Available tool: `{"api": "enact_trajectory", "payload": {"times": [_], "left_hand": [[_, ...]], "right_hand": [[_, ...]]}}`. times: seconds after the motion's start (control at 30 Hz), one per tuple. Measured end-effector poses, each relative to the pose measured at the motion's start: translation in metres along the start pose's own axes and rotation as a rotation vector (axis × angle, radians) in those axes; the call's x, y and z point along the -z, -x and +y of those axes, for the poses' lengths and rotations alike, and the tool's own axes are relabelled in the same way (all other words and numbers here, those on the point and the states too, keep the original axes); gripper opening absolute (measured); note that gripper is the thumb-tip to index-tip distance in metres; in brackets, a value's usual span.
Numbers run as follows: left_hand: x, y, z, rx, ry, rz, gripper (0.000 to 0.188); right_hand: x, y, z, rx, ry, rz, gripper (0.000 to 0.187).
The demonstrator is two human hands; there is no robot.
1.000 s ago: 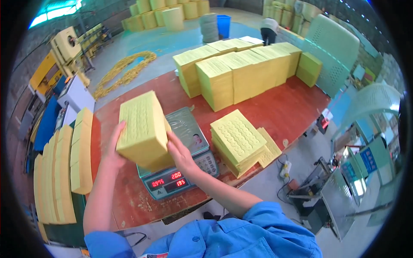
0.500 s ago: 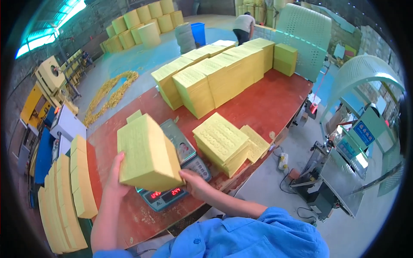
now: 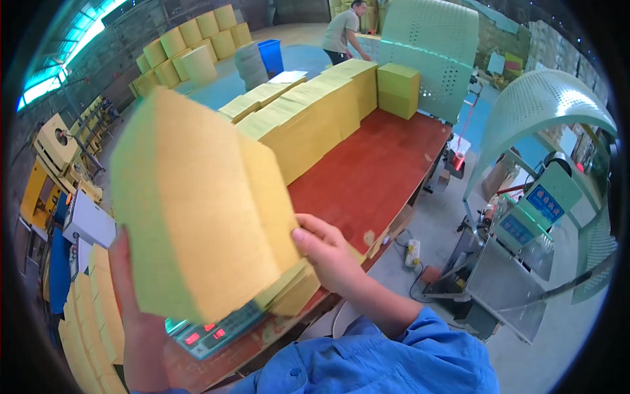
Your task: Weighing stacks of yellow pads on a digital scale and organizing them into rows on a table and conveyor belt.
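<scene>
A thick stack of yellow paper sheets [image 3: 203, 210] is raised close in front of me, tilted, between my two hands. My left hand [image 3: 126, 282] presses along its left side, its fingers partly hidden. On the right, my right hand [image 3: 328, 253] grips the stack's edge with the thumb and fingers. Below the stack, a teal digital scale [image 3: 226, 331] with red lit digits shows in part; its pan is hidden. A smaller pile of yellow sheets [image 3: 295, 292] lies on the red table [image 3: 367, 177] beside the scale, mostly covered by the raised stack.
A long row of yellow paper stacks [image 3: 315, 125] runs along the table's far part. One separate stack [image 3: 398, 92] stands at its end. More stacks [image 3: 85, 328] are lined up at the lower left. Metal machinery [image 3: 505, 262] stands to the right. A person [image 3: 341, 36] is beyond the table.
The held stack has come up off the scale area, nearer to me and leftward, and tilted. My right hand has risen with it. The person beyond the table has straightened up.
</scene>
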State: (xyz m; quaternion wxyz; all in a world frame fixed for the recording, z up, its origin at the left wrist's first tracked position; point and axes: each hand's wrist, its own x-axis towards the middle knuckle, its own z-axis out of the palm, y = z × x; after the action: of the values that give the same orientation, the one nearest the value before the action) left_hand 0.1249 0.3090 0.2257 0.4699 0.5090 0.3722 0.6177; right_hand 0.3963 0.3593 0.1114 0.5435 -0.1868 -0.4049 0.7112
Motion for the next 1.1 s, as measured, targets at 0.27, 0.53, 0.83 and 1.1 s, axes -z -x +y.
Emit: {"api": "enact_trajectory", "payload": {"times": [0.27,0.53,0.83,1.1], "left_hand": [[-0.178,-0.138,-0.200,0.664,0.269,-0.050,0.061],[-0.315,-0.280,-0.342,0.851,0.209,-0.193,0.072],[-0.429,-0.387,-0.402,0.869,0.085,-0.125,0.079],[-0.477,-0.466,-0.417,0.852,0.069,-0.062,0.086]], "right_hand": [[0.273,-0.061,-0.025,-0.200,0.062,0.399,0.034],[0.465,-0.146,-0.073,-0.301,0.336,0.594,0.039],[0.468,-0.166,-0.080,0.286,0.886,0.708,0.018],[0.506,-0.208,-0.090,0.277,1.351,0.622,0.060]]}}
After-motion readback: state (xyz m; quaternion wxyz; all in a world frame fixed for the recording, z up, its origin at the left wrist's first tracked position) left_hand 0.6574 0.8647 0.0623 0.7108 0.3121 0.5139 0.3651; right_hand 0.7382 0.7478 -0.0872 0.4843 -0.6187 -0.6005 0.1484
